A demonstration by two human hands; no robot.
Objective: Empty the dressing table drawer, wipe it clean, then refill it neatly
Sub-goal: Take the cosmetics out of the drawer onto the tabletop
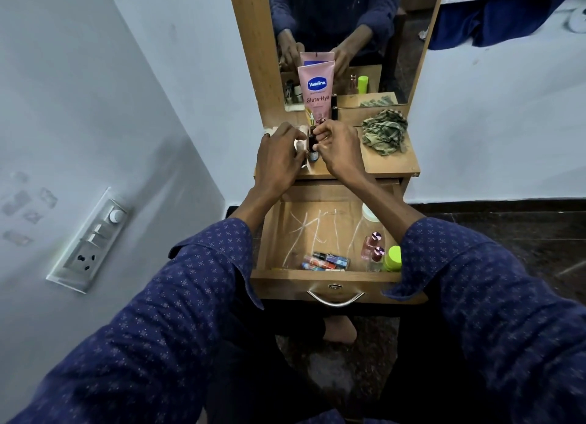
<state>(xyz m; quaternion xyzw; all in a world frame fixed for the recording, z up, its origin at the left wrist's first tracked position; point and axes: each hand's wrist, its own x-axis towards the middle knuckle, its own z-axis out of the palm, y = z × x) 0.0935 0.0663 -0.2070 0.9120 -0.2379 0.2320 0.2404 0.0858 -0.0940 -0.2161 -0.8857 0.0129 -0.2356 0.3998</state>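
The wooden drawer (329, 277) stands pulled open below the dressing table top (390, 166). Inside lie several small colourful tubes (326, 260) at the front, two pink-capped bottles (372, 244), a lime-green capped jar (393, 258) and a clear bottle with a white cap (369, 214) along the right side. On the table top my right hand (339, 147) pinches a small dark dropper bottle (313, 144) by its top. My left hand (280, 157) curls over pale objects beside it, mostly hidden. A pink Vaseline tube (317, 90) stands upright behind them.
A crumpled green checked cloth (385, 131) lies on the right of the table top. The mirror (342, 27) rises behind. A wall with a switchboard (92, 239) is close on the left. A blue garment (507, 20) hangs at the upper right. My foot (341, 328) shows under the drawer.
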